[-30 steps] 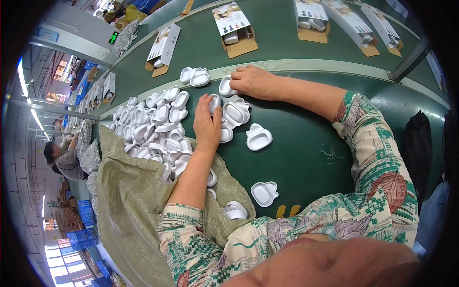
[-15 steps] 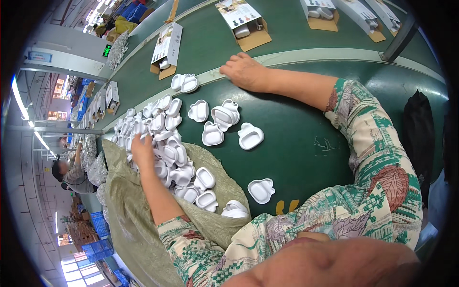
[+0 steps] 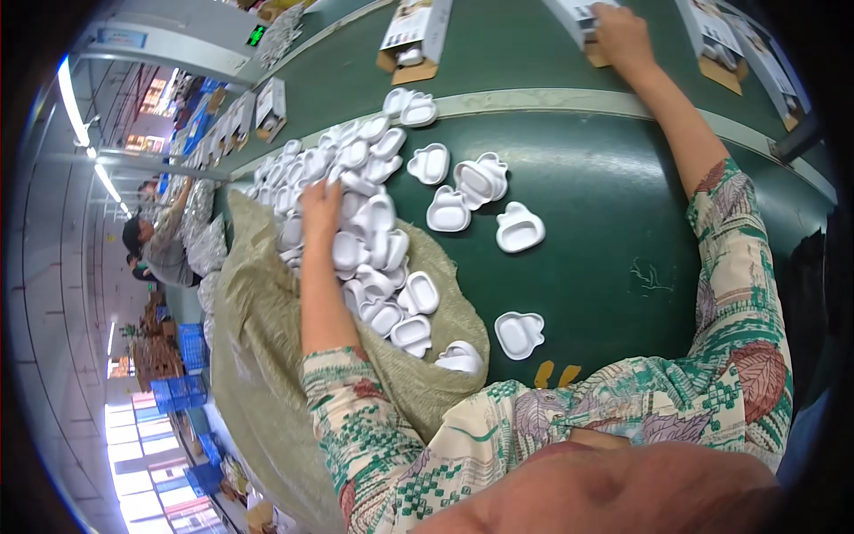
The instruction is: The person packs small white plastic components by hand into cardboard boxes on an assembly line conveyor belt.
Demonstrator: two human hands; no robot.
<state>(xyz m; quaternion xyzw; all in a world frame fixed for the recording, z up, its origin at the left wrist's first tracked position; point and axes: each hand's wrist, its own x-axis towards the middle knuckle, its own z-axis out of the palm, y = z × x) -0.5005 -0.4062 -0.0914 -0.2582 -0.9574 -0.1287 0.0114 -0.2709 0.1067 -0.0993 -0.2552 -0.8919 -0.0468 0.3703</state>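
Observation:
My left hand [image 3: 321,209] rests on a heap of white plastic dish-shaped pieces [image 3: 351,254], fingers a little apart and touching the pieces. It holds nothing that I can see. The pieces are shallow, with a rounded recess and an animal-like outline; many spill from an olive woven sack [image 3: 267,329]. My right arm is stretched far out, and my right hand [image 3: 624,40] has its fingers closed on the edge of a printed carton [image 3: 569,16] with a brown flap. That carton is partly cut off by the upper rim.
More open cartons [image 3: 416,36] with white contents lie on the green conveyor [image 3: 498,53]. A pale rail [image 3: 525,100] divides it from the green worktop [image 3: 605,196], where several loose pieces lie. A metal post [image 3: 805,138] stands at right. Another person [image 3: 165,240] works far left.
My right hand has moved from the rail out to a carton on the conveyor. My left hand stays at the heap. The view has shifted, so the worktop appears further right.

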